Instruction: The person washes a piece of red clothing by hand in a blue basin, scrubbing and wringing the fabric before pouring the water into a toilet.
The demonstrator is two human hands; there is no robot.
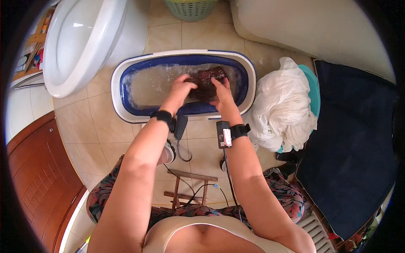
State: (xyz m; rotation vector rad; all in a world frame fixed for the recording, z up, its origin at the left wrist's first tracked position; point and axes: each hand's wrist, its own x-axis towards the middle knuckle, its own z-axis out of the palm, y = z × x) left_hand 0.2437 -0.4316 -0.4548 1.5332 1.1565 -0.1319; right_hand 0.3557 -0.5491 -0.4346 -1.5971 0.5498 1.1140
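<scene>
An oblong white and blue plastic tub point(116, 91) stands on the tiled floor before me, with cloudy, sudsy water inside. In its right half lies a wet dark red-brown cloth point(207, 80), partly in the water. My right hand point(223, 91) grips the right side of this cloth, fingers over its edge. At the cloth's left edge is my left hand point(182, 90), its fingers curved and slightly blurred; whether it pinches the cloth is hard to tell. Both wrists wear black straps with small devices.
White fabric point(281, 107) is heaped over a turquoise basin point(311, 91) right of the tub. A white ceramic fixture point(91, 47) is at upper left, a green basket point(190, 9) beyond the tub. A wooden stool point(191, 175) and cables lie below; a dark blue cover point(351, 142) is at right.
</scene>
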